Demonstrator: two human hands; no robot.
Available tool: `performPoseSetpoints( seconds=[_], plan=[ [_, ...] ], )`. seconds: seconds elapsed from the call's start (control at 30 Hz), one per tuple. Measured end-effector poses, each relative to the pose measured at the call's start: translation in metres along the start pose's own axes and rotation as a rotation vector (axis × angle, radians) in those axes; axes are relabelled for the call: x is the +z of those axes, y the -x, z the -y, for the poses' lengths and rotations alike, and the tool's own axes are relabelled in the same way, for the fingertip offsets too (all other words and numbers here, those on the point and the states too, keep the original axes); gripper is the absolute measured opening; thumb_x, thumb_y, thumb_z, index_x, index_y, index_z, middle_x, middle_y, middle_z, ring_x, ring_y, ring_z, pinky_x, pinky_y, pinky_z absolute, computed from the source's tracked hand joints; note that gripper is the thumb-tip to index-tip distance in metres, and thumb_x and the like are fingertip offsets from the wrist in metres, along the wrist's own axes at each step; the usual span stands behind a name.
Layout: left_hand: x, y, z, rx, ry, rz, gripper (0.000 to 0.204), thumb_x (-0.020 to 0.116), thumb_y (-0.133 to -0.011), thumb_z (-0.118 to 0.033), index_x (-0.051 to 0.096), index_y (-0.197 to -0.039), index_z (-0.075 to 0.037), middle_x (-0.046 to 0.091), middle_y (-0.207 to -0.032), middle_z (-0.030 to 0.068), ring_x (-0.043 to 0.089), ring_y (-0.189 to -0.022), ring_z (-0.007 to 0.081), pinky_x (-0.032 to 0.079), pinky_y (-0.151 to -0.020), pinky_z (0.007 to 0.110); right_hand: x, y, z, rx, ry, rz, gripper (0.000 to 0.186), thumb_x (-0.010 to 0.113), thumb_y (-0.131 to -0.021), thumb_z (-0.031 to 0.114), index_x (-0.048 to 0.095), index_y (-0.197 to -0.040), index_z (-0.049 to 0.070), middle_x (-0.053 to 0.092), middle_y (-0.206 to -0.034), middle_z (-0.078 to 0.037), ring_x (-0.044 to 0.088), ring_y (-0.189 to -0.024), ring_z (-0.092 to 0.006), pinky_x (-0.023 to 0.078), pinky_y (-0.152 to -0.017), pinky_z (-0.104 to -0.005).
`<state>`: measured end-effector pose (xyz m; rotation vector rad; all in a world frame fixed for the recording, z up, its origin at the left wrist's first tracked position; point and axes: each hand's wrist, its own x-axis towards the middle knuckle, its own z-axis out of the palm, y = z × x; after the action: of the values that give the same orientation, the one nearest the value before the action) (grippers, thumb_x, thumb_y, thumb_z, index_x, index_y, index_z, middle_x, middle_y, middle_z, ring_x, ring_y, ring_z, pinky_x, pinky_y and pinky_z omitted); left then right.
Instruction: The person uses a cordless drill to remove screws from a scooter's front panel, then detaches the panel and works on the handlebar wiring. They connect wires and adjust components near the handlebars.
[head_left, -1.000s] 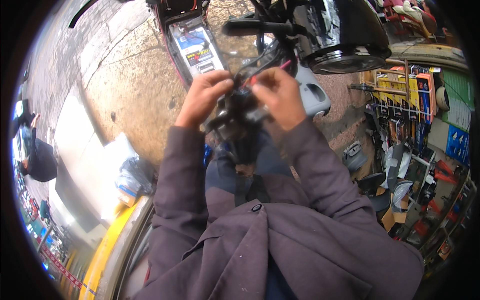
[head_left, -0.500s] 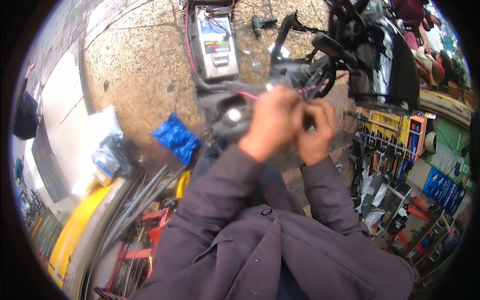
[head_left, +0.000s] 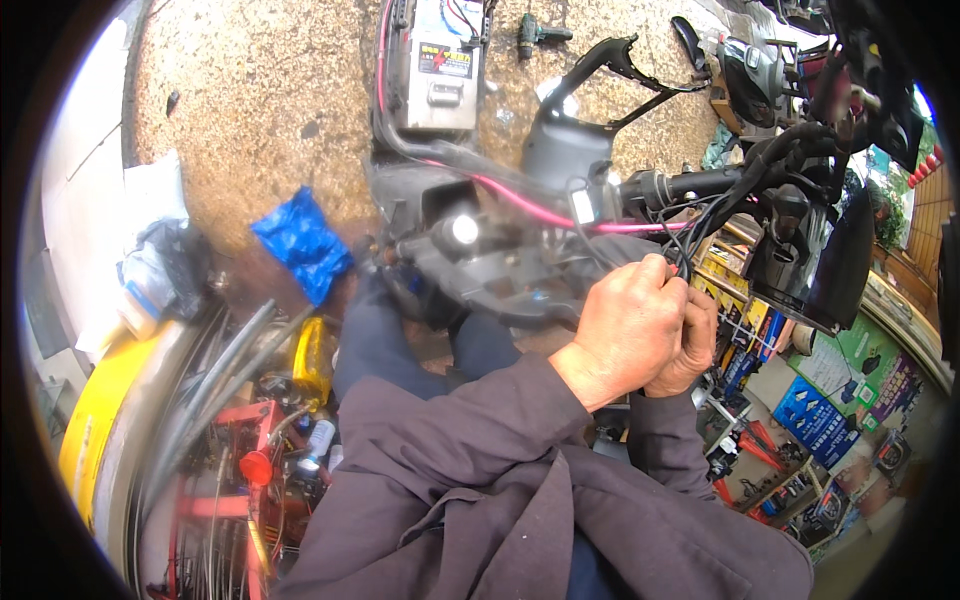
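Pink-red runs along the cable [head_left: 640, 227] stretching left to right, while the thin cables [head_left: 693, 228] at right are plain black. At the far side, the battery pack [head_left: 430, 114] is pale grey, with a blue-and-white label [head_left: 437, 18] and a nearer black label [head_left: 445, 60] marked in yellow and red. The cordless drill [head_left: 530, 36] to its right is dark green and black. The ground [head_left: 250, 110] is speckled tan and brown. On the left, the crumpled plastic bag [head_left: 303, 240] is vivid blue; nearer, the metal rack [head_left: 225, 505] is red. The jacket [head_left: 450, 430] is unpatterned purplish grey, the trousers [head_left: 372, 335] navy. At right, one poster [head_left: 812, 415] is blue with white print.
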<state>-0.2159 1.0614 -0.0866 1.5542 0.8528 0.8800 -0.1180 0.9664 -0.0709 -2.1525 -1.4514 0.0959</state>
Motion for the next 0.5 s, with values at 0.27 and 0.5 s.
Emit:
performPoseSetpoints(
  seconds=[0.27,0.5],
  plan=[
    [-0.003,-0.0073,-0.0001,-0.09,0.03,0.07,0.012,0.065,-0.072,-0.01,0.063,-0.078,0.0,0.058,-0.083,0.0146,0.065,-0.076,0.0319,0.055,-0.067,0.04,0.0018,0.003,-0.0024,0.057,-0.085,0.023,0.021,0.076,-0.082,0.004,0.063,-0.098,0.002,0.065,-0.092,-0.009,0.061,-0.08,-0.0196,0.049,-0.074,-0.03],
    [0.0007,-0.0043,-0.0011,-0.009,-0.043,0.003,0.008,0.065,-0.082,-0.009,0.062,-0.082,-0.001,0.057,-0.083,0.0107,0.062,-0.071,0.0297,0.053,-0.061,0.039,-0.0025,0.003,-0.0052,0.061,-0.177,0.077,0.02,0.076,-0.082,0.003,0.063,-0.097,0.002,0.065,-0.093,-0.009,0.062,-0.08,-0.0179,0.049,-0.075,-0.0294]
  ],
)
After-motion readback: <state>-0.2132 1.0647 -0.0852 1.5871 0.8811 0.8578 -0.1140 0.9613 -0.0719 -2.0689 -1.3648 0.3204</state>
